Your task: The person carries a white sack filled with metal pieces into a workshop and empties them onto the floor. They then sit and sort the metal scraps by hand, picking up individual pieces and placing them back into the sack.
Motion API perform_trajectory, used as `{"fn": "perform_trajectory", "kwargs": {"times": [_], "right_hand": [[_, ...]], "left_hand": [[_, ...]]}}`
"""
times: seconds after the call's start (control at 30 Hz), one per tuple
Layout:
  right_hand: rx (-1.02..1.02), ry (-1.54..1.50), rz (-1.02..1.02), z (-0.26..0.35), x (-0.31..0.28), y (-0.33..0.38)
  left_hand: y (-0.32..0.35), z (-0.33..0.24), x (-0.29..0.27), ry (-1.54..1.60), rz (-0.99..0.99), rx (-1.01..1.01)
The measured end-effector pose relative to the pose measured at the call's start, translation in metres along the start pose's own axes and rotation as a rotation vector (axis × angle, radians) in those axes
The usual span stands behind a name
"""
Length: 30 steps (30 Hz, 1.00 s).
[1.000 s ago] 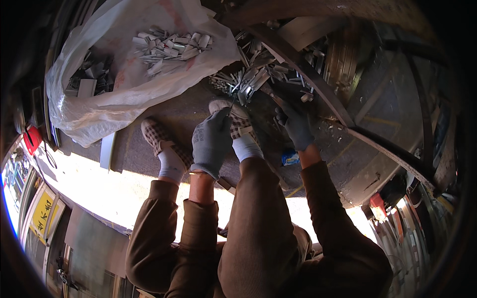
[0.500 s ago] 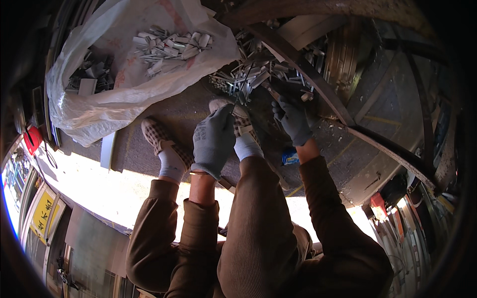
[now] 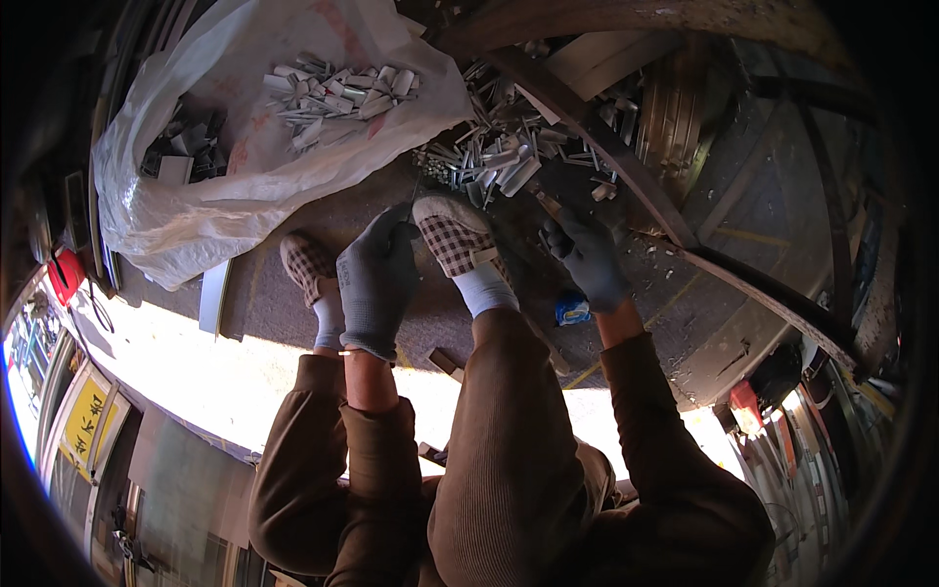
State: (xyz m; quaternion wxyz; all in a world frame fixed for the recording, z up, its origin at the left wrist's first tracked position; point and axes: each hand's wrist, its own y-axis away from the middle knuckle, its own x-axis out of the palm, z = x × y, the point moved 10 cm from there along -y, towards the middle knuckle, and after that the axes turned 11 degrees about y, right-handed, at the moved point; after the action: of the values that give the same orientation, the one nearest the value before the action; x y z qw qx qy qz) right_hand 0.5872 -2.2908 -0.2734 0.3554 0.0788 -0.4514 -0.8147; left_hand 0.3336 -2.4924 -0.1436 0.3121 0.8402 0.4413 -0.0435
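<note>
Over the floor, my left hand [image 3: 377, 279], in a grey knit glove, is closed beside my checked shoe [image 3: 452, 240]. A thin dark rod [image 3: 418, 184] sticks up from its fingers; the rest of it is hidden in the glove. My right hand [image 3: 587, 259], gloved the same way, is closed round a narrow tool with a tan, wood-like end [image 3: 549, 203]; its kind cannot be made out. Beyond both hands lies a loose heap of short cut metal profile pieces [image 3: 504, 161]. More such pieces [image 3: 342, 93] rest on a large white woven plastic sack [image 3: 264, 196] at the far left.
A rusty metal bar [image 3: 626, 166] slants across the right side, joined to a further frame. Near my right wrist lies a small blue packet [image 3: 572, 308]. A pale flat strip [image 3: 213, 296] pokes out under the sack. Long profiles [image 3: 792, 499] stand at the lower right.
My left hand has drawn back left with the rod, away from the heap. My right hand has come slightly nearer to me. Several heap pieces have shifted.
</note>
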Motion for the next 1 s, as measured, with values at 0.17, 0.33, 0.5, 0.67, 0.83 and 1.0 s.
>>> {"fn": "perform_trajectory", "kwargs": {"times": [0.17,0.33,0.5,0.67,0.83,1.0], "right_hand": [[-0.343,0.430,-0.056,0.062,0.013,0.033],[-0.132,0.043,-0.028,0.102,0.032,0.047],[-0.289,0.094,0.026,0.171,0.085,0.054],[-0.736,0.338,0.025,0.220,0.142,0.059],[-0.638,0.218,-0.143,0.188,0.086,0.055],[-0.170,-0.272,-0.025,0.068,-0.002,0.052]], "left_hand": [[0.001,0.010,-0.001,0.017,-0.003,-0.029],[0.000,0.015,0.004,0.024,0.005,-0.045],[0.002,0.016,0.007,0.033,0.003,-0.068],[0.003,0.012,0.007,0.029,-0.001,-0.049],[0.001,0.006,0.000,-0.028,-0.009,0.005],[0.003,0.021,-0.002,-0.102,0.012,-0.129]]}}
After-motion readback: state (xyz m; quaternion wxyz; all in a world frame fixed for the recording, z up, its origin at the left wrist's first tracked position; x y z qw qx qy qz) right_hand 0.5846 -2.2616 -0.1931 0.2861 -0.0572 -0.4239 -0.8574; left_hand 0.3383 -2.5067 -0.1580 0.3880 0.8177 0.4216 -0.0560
